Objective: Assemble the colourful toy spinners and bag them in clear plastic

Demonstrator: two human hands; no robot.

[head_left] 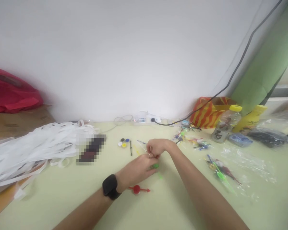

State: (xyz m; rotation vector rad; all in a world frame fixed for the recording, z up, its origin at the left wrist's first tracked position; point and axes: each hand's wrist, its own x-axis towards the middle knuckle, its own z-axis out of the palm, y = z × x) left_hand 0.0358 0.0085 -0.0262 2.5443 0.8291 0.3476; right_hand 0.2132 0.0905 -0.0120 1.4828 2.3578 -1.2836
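My left hand (pixel 142 167), below a black wristwatch, has its fingers closed around a small green round piece (pixel 156 165). A thin light-green pointed part (pixel 160 175) shows just beneath it. My right hand (pixel 157 147) reaches over from the right with bent fingertips pinched against the left fingers; what they hold is hidden. Nearer me lies a red arrow spinner (pixel 136 189) with a round middle. Beyond the hands lie a black arrow (pixel 131 148), a blue-and-white pointer (pixel 141 142) and a yellow arrow (pixel 136 150). Several small round caps (pixel 124 144) sit left of these.
White strips (pixel 43 150) are heaped at the left. Plastic bags of coloured spinner parts (pixel 220 175) lie on the right. Behind them stand a clear bottle (pixel 227 124), a yellow bottle (pixel 251 119) and a striped bag (pixel 204 111). A power strip (pixel 144 119) lies against the wall.
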